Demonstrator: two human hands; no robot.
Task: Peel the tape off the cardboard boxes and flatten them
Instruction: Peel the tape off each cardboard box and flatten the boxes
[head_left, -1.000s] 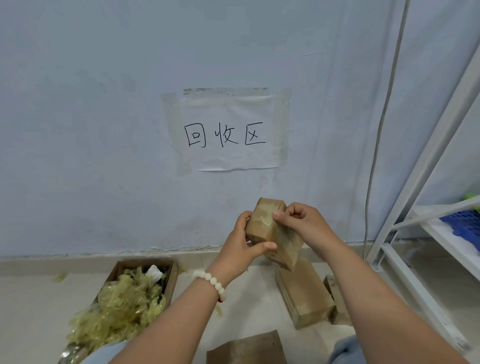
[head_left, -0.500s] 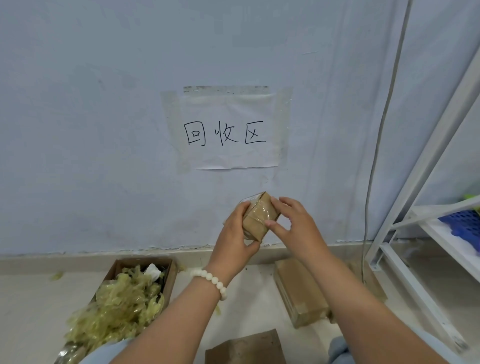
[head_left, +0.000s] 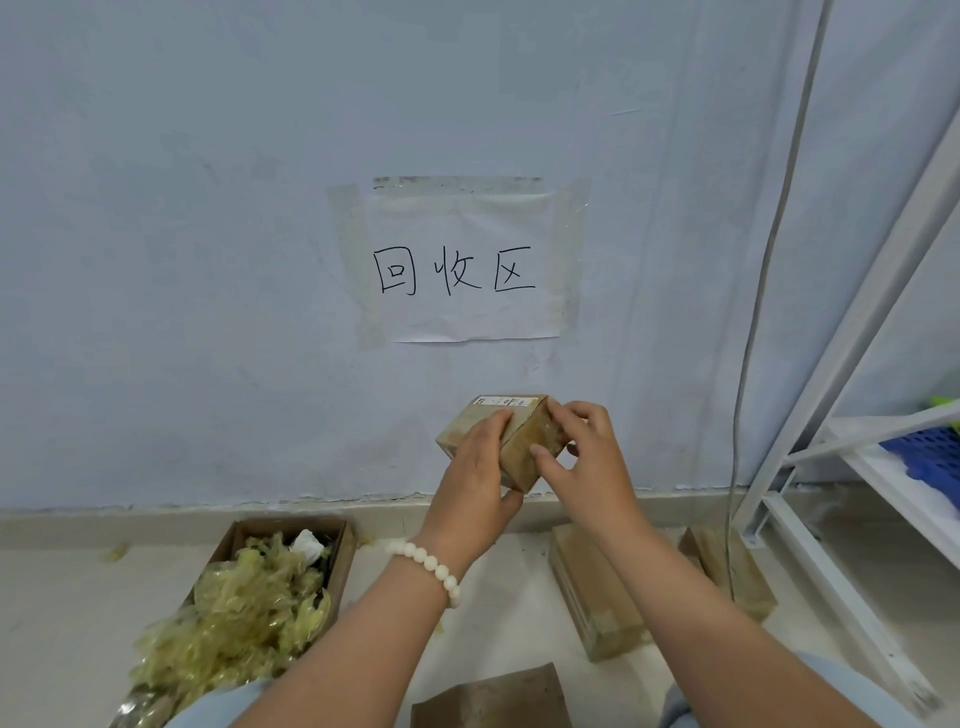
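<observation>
A small taped cardboard box (head_left: 524, 449) is held up in front of the wall, one corner pointing down. My left hand (head_left: 478, 483) grips it from the left, fingers over its top face and thumb under its lower corner. My right hand (head_left: 587, 457) holds its right end, fingertips on the upper edge and thumb on the shiny taped face. A white label strip runs along the box's far top edge. Two more taped boxes, a long one (head_left: 592, 597) and a smaller one (head_left: 727, 571), lie on the floor below.
An open carton (head_left: 340, 551) at the lower left is heaped with crumpled yellowish tape (head_left: 244, 613). A flat piece of cardboard (head_left: 493, 699) lies at the bottom edge. A white metal shelf (head_left: 852, 457) with a blue crate (head_left: 930, 457) stands at the right. A cable (head_left: 763, 291) hangs down the wall.
The box has been turned in my hands, so a broad face with the label now faces up. My left fingers moved onto its top; my right hand shifted to its right end.
</observation>
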